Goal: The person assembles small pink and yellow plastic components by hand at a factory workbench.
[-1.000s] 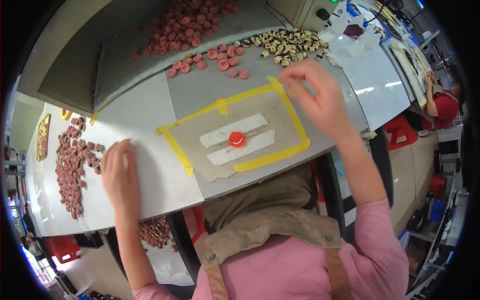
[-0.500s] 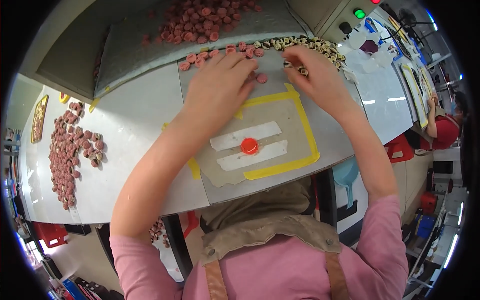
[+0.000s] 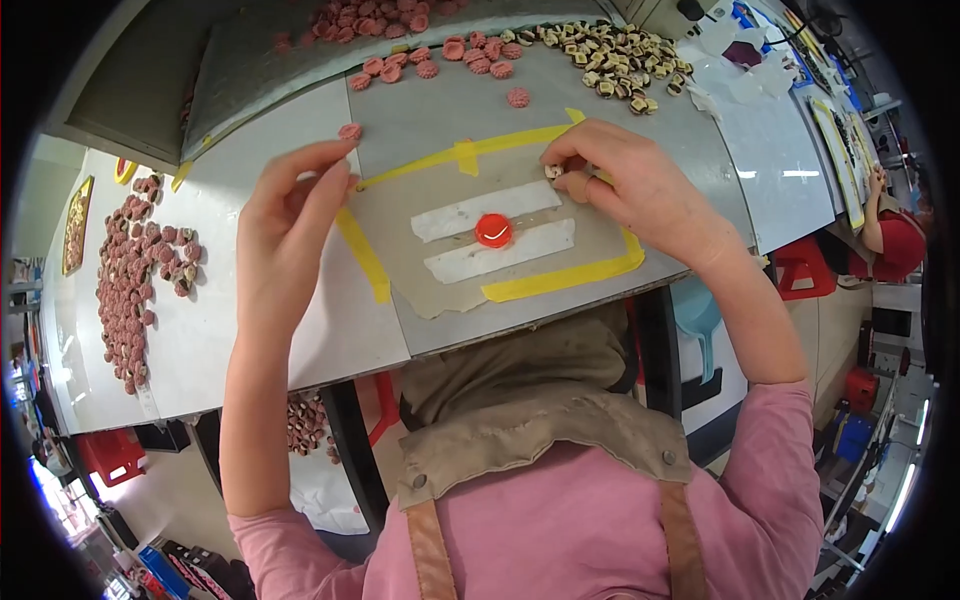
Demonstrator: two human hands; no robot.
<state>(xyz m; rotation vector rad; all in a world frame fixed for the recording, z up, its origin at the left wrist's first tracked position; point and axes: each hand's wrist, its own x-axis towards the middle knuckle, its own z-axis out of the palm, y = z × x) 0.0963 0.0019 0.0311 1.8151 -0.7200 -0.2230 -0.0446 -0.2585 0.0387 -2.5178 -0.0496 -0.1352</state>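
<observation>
My left hand (image 3: 293,205) hovers over the table left of the yellow-taped mat, thumb and forefinger bent toward each other. A small pink fluted cup (image 3: 350,131) sits at its forefinger tip; how it is gripped is partly hidden. Above the mat's right side, my right hand (image 3: 640,185) pinches a small black-and-white piece (image 3: 553,172) between thumb and fingertips. Between the hands lies the grey mat (image 3: 440,290), with two white strips and a round red button-like disc (image 3: 493,231) in the middle.
Loose pink cups (image 3: 480,55) lie at the far edge, beside a pile of black-and-white pieces (image 3: 630,60). Many pink pieces with dark-and-pale insides (image 3: 125,300) cover the table's left. A machine housing (image 3: 125,90) stands behind. A co-worker in red (image 3: 890,240) sits far right.
Both hands have drawn back from the piles. My left hand has swung left with a pink cup, and my right hand has come over the mat with a black-and-white piece. The view has tilted down.
</observation>
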